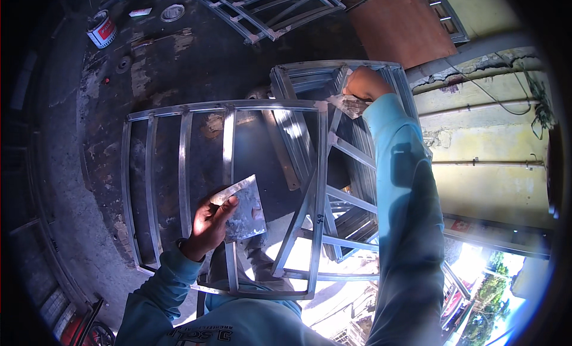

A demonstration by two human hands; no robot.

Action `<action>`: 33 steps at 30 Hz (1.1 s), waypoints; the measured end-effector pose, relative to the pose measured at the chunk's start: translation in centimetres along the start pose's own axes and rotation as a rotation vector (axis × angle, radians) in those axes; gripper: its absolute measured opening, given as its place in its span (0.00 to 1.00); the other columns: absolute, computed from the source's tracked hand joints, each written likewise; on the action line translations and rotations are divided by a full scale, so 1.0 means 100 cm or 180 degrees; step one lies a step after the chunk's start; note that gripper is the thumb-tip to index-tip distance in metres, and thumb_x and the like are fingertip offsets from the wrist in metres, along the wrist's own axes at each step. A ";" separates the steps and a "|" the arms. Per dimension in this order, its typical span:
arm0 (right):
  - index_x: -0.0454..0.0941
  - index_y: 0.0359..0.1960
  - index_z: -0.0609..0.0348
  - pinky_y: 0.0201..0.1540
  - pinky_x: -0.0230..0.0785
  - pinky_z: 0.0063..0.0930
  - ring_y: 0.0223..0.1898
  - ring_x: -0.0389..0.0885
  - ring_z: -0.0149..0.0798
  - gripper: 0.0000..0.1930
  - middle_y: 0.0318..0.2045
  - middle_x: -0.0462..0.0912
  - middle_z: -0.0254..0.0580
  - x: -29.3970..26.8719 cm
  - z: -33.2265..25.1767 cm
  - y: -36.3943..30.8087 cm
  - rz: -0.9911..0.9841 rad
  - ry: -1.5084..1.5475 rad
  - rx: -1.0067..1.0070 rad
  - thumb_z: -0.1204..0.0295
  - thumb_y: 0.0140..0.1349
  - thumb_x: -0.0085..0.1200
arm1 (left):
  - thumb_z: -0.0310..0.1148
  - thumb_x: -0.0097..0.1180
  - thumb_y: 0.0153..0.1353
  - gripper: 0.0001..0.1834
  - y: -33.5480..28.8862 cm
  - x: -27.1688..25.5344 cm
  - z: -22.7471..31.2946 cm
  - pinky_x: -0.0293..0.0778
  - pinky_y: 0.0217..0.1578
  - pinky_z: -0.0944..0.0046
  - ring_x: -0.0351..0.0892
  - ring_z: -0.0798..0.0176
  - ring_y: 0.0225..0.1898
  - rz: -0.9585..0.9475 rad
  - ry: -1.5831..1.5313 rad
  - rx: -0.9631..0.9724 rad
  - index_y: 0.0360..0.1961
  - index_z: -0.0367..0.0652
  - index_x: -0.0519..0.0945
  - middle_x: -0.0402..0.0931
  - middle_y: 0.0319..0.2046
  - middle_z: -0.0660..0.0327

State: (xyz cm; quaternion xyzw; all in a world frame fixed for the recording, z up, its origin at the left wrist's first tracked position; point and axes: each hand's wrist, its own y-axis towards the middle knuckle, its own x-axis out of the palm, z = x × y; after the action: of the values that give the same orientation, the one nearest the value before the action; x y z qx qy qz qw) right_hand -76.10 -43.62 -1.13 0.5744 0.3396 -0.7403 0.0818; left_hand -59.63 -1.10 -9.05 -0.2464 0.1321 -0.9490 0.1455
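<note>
My left hand (211,222) grips a thin square metal plate (247,212), thumb on its face, with pale paste along its upper edge. My right hand (366,84) is closed on a flat paste-smeared scraper (348,105), its tip beside the upper right corner of a silver metal frame (229,143). This barred frame lies across in front of me, and its corner bears a dab of pale paste. Behind the plate runs one of the frame's bars. Beneath and right of the frame, more metal frames (292,131) are stacked, partly hidden by my right arm.
A white and red can (102,30) and a round lid (173,12) stand on the dark, stained floor at the far left. More barred frames (262,12) lie at the far side, near a brown board (399,27). A yellowish wall (482,134) with pipes and cables borders the right.
</note>
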 end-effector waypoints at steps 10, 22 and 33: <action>0.82 0.37 0.66 0.39 0.73 0.29 0.32 0.82 0.37 0.15 0.29 0.84 0.48 0.020 -0.007 -0.082 0.1197 0.3323 -0.0123 0.67 0.51 0.66 | 0.37 0.57 0.66 0.14 0.001 0.005 -0.008 0.73 0.41 0.69 0.76 0.74 0.39 -0.0028 -0.0593 -0.0044 0.47 0.39 0.76 0.78 0.37 0.66; 0.80 0.40 0.66 0.45 0.73 0.38 0.40 0.83 0.55 0.16 0.36 0.83 0.60 0.026 -0.059 -0.092 0.1714 0.2142 0.0398 0.69 0.52 0.65 | 0.35 0.58 0.65 0.13 0.005 0.015 -0.009 0.74 0.36 0.70 0.75 0.75 0.33 -0.0110 0.0303 0.0366 0.44 0.37 0.75 0.76 0.32 0.67; 0.77 0.40 0.64 0.42 0.73 0.28 0.36 0.82 0.39 0.11 0.33 0.83 0.46 0.033 -0.034 -0.142 0.1883 0.3559 0.0088 0.73 0.58 0.60 | 0.35 0.58 0.65 0.15 0.017 0.020 -0.009 0.76 0.42 0.69 0.79 0.72 0.39 -0.0118 -0.0504 -0.0178 0.48 0.38 0.75 0.79 0.38 0.62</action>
State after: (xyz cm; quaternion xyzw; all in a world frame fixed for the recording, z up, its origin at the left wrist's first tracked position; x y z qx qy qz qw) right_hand -81.79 -29.97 1.31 0.9450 0.1482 -0.2787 0.0857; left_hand -61.42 -3.18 -9.49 -0.3270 0.1421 -0.9251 0.1310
